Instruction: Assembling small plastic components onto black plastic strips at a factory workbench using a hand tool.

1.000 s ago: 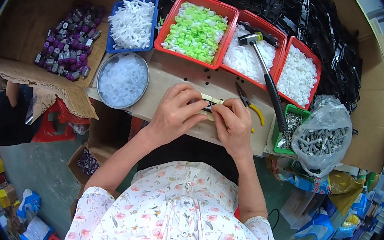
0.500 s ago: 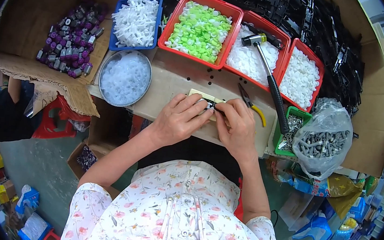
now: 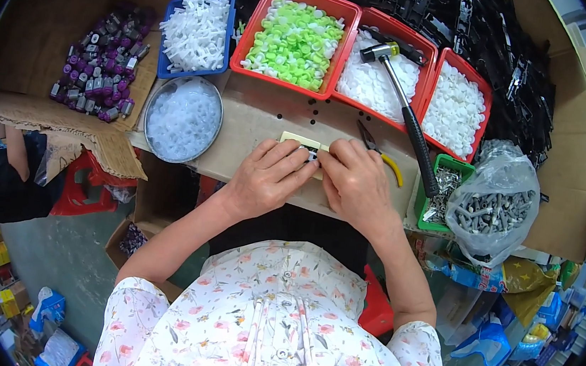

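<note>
On the work board, a cream block (image 3: 289,137) holds a small black part with a pale piece (image 3: 312,154) on it. My left hand (image 3: 270,178) reaches in from the left, its fingers bent together and the tips pressed on the small part. Over the block's right end, my right hand (image 3: 356,179) is closed, with thumb and fingertips pinched beside the same part. What lies between the right fingertips is hidden. Just beyond the right hand lie pliers (image 3: 391,166) with yellow handles.
Behind are a blue bin (image 3: 166,48) of white pegs, red bins (image 3: 246,67) of green and white caps, and a hammer (image 3: 419,139). A metal bowl (image 3: 220,114) stands left; a green tray (image 3: 422,214) and a bag of grey plugs (image 3: 493,211) stand right. A cardboard box (image 3: 30,34) holds purple-grey parts.
The whole view has shifted slightly. My right hand has turned and covers more of the block's right end. The left fingertips stay at the small part.
</note>
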Motion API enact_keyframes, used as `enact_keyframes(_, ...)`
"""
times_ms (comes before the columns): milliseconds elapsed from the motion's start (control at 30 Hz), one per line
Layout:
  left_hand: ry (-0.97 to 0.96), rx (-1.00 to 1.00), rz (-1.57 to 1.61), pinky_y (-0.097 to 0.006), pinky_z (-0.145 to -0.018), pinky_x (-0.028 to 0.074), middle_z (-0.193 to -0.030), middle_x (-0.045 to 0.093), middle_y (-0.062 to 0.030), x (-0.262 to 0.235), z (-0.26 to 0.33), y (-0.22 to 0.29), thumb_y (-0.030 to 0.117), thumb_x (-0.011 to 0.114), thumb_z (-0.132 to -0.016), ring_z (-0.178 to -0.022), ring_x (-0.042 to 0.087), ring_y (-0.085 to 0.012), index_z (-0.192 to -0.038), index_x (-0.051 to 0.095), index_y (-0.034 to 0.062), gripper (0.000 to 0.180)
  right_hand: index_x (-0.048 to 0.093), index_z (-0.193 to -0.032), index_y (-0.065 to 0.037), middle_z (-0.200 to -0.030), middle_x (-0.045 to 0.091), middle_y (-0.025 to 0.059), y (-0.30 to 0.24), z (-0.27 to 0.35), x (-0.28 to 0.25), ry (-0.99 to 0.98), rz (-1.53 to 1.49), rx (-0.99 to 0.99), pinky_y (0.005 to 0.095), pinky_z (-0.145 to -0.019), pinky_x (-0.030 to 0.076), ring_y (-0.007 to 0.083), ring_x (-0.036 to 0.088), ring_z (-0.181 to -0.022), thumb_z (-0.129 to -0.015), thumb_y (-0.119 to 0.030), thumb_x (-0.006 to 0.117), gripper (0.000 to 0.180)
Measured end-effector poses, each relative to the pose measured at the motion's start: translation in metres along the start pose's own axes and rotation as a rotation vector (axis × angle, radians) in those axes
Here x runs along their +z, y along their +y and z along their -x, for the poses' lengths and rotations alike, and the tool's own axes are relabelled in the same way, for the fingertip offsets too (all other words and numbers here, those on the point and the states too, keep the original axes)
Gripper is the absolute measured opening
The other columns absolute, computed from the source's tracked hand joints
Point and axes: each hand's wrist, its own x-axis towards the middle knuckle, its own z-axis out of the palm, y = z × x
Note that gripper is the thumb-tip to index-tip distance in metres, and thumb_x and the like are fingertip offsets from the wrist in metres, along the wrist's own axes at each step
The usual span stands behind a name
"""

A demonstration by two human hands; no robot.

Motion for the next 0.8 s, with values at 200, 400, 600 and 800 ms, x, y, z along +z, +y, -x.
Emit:
enact_keyframes(200,0.019,-0.018,0.018,-0.040,-0.081,0.047,-0.107,0.063,-0.0101,0.000,-0.003,0.002,0.009,0.080,-0.074,-0.103,0.061,-0.0295,-0.106,0.070,0.0031,0.034,0.068,-0.107,-0.001,-0.099,0.062,0.0100,0.002,0.009,-0.011,-0.004,-0.119,0.044,0.0390,-0.075,0.047,0.0291,0.061,-0.093,-0.079,-0.002,0.071,0.029)
enact_keyframes(400,0.005,-0.069,0.160,-0.043,-0.084,0.050,-0.106,0.063,-0.0108,-0.012,-0.021,0.001,0.009,0.080,-0.074,-0.103,0.061,-0.0314,-0.108,0.070,0.0032,0.036,0.070,-0.099,0.003,-0.089,0.066,0.0112,0.006,0.070,-0.074,0.463,-0.048,0.440,0.0283,-0.071,0.050,0.0212,0.066,-0.078,-0.084,0.008,0.066,0.017)
enact_keyframes(600,0.029,-0.026,0.250,-0.041,-0.085,0.052,-0.097,0.067,-0.0109,-0.012,-0.101,0.002,0.005,0.078,-0.076,-0.101,0.062,-0.0321,-0.105,0.071,0.0021,0.030,0.066,-0.095,0.004,-0.086,0.062,0.0129,0.034,0.124,-0.078,0.321,0.083,0.707,0.0331,-0.066,0.048,0.0252,0.063,-0.072,-0.088,0.003,0.064,0.007)
enact_keyframes(800,-0.127,0.147,0.375,-0.041,-0.081,0.051,-0.088,0.065,-0.0124,0.047,-0.197,0.013,0.003,0.075,-0.077,-0.092,0.060,-0.0307,-0.094,0.072,-0.0007,0.018,0.066,-0.108,-0.001,-0.090,0.062,0.0187,0.039,0.122,-0.063,0.198,0.179,0.773,0.0480,-0.069,0.047,0.0406,0.063,-0.080,-0.089,-0.007,0.067,0.021)
